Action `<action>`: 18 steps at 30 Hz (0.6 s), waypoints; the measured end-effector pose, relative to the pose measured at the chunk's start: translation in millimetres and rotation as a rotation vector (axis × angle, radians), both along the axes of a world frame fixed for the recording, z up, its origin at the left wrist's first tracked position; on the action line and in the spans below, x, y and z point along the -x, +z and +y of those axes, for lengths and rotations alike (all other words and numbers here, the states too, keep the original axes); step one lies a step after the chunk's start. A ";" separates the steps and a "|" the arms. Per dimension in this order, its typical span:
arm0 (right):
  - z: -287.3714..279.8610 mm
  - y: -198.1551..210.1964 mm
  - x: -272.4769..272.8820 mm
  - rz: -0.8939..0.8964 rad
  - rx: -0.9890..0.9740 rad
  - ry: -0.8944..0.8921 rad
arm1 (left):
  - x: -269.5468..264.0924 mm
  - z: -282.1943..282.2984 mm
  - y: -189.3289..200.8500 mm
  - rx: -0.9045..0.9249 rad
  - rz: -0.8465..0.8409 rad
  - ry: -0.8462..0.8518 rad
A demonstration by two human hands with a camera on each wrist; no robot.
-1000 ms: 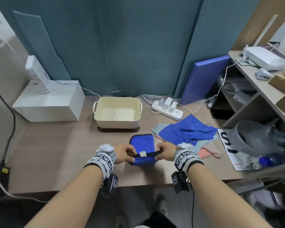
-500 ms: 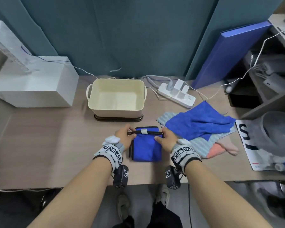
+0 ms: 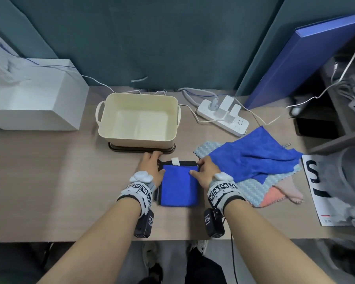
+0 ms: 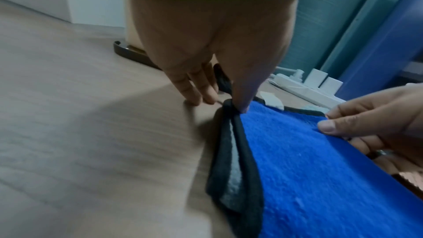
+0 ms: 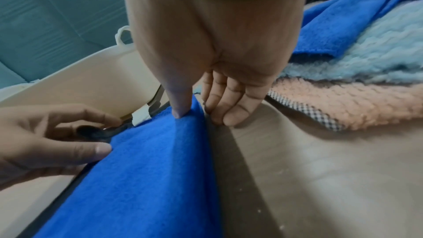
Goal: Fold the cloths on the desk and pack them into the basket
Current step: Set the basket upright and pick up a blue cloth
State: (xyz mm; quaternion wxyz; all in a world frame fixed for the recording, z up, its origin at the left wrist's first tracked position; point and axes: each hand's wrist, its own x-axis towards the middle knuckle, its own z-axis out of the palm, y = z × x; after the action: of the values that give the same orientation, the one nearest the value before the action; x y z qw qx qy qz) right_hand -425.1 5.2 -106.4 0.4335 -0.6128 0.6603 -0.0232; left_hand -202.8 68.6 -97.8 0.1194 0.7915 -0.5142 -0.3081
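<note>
A blue cloth (image 3: 179, 184) with black trim lies folded flat on the desk, just in front of the cream basket (image 3: 135, 143), which holds nothing. My left hand (image 3: 158, 163) pinches its far left corner, thumb on top (image 4: 240, 109). My right hand (image 3: 199, 167) pinches the far right corner (image 5: 183, 115), thumb on top and fingers down at the edge. To the right is a loose pile: a blue cloth (image 3: 254, 158) over a light blue cloth (image 3: 252, 189) and a pink cloth (image 3: 281, 194).
A white power strip (image 3: 223, 115) with plugs and cables lies behind the pile. A white box (image 3: 33, 103) stands at the back left. A blue board (image 3: 307, 58) leans on the wall, with a cluttered shelf and a printed sheet (image 3: 316, 181) at right.
Both hands carried the cloth's near edge away from me and laid it on the far edge, folding the cloth in half. It now lies flat, closer to the basket.
</note>
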 end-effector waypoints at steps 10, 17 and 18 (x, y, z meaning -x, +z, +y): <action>26.5 8.2 -16.0 0.023 -0.094 0.268 | 11.6 13.9 24.9 -0.204 -0.217 -0.294; 56.1 29.6 -57.3 -0.227 -0.160 0.290 | -22.2 52.5 25.1 -0.151 0.056 -0.158; 57.2 30.7 -62.0 -0.172 -0.177 0.312 | -27.9 58.9 24.4 -0.135 0.109 -0.107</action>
State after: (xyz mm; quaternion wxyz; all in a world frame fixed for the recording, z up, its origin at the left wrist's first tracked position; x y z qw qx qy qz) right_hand -363.0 62.4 -75.7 0.5390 -0.6628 0.5174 0.0500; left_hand -174.9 127.6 -73.4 0.0773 0.7513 -0.5264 -0.3905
